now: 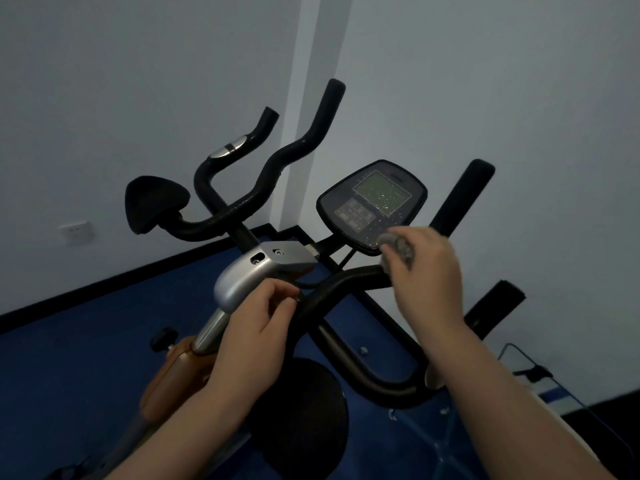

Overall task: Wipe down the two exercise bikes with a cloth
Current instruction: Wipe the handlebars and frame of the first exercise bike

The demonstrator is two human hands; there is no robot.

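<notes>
The near exercise bike's black handlebar (332,289) curves across the middle, with a silver stem cover (242,282) to its left. Its console (372,204) has a green screen speckled with droplets. My right hand (426,271) grips a bunched grey cloth (398,245) against the console's lower right edge. My left hand (259,327) curls around the handlebar just right of the silver cover. A second bike's handlebars (263,181) and black seat (156,202) stand behind, toward the wall.
Blue floor mat (69,358) with black skirting runs along the pale wall. A wall socket (74,232) sits low at left. A black round flywheel cover (304,410) lies below my hands. A thin wire frame (530,370) stands at the right.
</notes>
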